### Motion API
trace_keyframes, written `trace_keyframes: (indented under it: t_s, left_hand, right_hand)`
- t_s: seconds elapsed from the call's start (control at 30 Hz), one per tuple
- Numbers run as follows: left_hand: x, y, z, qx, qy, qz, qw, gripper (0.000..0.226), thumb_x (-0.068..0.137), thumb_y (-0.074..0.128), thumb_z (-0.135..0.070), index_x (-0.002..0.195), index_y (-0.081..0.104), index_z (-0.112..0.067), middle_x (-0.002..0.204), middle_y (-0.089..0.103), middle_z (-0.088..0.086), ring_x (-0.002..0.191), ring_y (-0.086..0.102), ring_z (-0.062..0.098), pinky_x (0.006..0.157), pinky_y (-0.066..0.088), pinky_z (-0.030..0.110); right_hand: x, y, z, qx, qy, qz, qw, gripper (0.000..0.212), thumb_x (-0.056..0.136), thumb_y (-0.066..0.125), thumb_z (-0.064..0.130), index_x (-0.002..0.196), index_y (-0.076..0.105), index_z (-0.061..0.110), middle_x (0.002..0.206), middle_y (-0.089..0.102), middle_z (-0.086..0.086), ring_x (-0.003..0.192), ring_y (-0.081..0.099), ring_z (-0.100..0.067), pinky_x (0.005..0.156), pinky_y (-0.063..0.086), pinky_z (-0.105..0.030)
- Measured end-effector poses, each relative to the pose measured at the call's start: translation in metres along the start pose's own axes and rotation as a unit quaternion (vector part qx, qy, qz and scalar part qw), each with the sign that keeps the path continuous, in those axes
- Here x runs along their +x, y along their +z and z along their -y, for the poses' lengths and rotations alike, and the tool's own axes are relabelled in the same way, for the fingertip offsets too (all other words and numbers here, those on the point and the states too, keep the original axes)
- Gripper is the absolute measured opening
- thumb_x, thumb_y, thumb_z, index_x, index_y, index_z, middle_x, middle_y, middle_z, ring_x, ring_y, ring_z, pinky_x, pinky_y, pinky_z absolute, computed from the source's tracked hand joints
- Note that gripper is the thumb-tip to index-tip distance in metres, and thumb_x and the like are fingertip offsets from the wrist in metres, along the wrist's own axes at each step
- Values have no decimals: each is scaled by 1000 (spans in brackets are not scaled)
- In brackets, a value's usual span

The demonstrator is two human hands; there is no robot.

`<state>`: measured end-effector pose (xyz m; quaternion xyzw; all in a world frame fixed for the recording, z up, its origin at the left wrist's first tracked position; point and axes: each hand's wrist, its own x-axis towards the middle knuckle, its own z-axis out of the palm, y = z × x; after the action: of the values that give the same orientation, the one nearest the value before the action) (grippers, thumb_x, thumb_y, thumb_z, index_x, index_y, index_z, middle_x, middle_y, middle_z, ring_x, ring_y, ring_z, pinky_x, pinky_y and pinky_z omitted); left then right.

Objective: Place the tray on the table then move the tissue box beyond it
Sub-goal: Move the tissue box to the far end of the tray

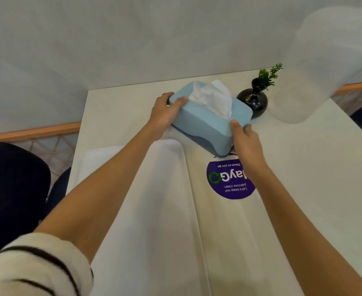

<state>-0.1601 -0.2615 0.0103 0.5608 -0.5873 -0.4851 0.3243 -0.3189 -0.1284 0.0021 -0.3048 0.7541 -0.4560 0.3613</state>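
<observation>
White table [304, 167]: one tray [165, 210], one tissue box [207, 122], two hands [203, 124] gripping

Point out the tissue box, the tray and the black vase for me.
tissue box [205, 122]: head view, on its blue near side wall.
tray [165, 210]: head view, on its bare white floor between the arms.
black vase [253, 101]: head view, on its round belly, right of the box.
</observation>
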Motion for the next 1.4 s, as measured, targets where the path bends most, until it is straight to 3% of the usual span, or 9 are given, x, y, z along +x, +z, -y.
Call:
trace_keyframes:
  t_s: [0.23, 0.4, 0.47, 0.63, 0.73, 1.0, 1.13, 1.23, 1.4]
  left_hand:
    - [-5, -22, 4, -11, -68, 27, 997, 42, 86, 53, -51, 114, 57, -19, 120, 63, 6, 110, 60, 24, 99, 50, 41]
    - [-6, -32, -8, 4, -33, -33, 999, 46, 89, 49, -50, 118, 60, -17, 115, 62, 3, 103, 57, 22, 80, 44, 31]
    - [-6, -45, -14, -3, -11, -45, 999, 45, 90, 50, -50, 119, 60, -18, 113, 62, 1, 103, 56, 21, 77, 43, 29]
    - [-5, -97, -6, -39, -9, -66, 997, 32, 80, 54, -56, 100, 61, -32, 116, 66, -2, 111, 60, 21, 101, 49, 43]
    - [-2, -130, 11, -56, -23, -87, 994, 33, 79, 56, -56, 101, 60, -32, 116, 65, -3, 112, 61, 20, 104, 48, 45]
    - [-4, -186, 67, -71, -66, -131, 987, 34, 84, 54, -51, 106, 60, -26, 118, 67, 2, 112, 62, 22, 104, 47, 47]
    - [3, -198, 77, -63, -72, -133, 986, 52, 74, 55, -61, 107, 64, -22, 117, 68, 4, 111, 63, 25, 101, 49, 51]
    - [12, -203, 77, -39, -68, -127, 989, 68, 67, 52, -72, 110, 65, -20, 116, 68, 5, 110, 63, 26, 99, 50, 52]
    - [34, -209, 71, -4, -52, -116, 992, 50, 84, 47, -65, 107, 58, -22, 115, 63, 5, 109, 61, 27, 98, 52, 49]
  right_hand:
    - [12, 14, 18, -6, 6, 6, 1000, 56, 93, 44, 47, 136, 46, 13, 126, 57, -9, 108, 57, -26, 94, 51, -42]
    - [25, 24, 44, 30, -1, -6, 1000, 53, 95, 46, 40, 139, 40, 12, 112, 49, -3, 95, 49, -19, 60, 40, -23]
    - [31, 31, 58, 37, -14, -2, 999, 52, 94, 46, 41, 138, 40, 13, 112, 49, -4, 92, 49, -17, 57, 38, -22]
    - [44, 70, 97, 8, -46, 44, 998, 49, 91, 46, 43, 131, 45, 15, 114, 53, -5, 89, 51, -18, 61, 40, -25]
    - [48, 104, 114, -10, -57, 90, 994, 47, 93, 42, 41, 131, 48, 13, 116, 54, -7, 93, 52, -23, 62, 41, -27]
    - [44, 191, 112, -37, -23, 154, 987, 33, 96, 32, 36, 113, 47, 12, 101, 51, -7, 66, 43, -12, 52, 31, -27]
    - [50, 211, 109, -37, -4, 160, 986, 27, 98, 29, 36, 108, 43, 14, 99, 48, -7, 67, 42, -12, 52, 31, -26]
    - [59, 221, 110, -43, -6, 151, 988, 35, 97, 28, 35, 118, 45, 13, 104, 49, -7, 67, 42, -12, 53, 32, -26]
    - [81, 231, 122, -57, -28, 162, 985, 46, 96, 29, 30, 137, 38, 10, 109, 47, -7, 81, 48, -19, 53, 33, -27]
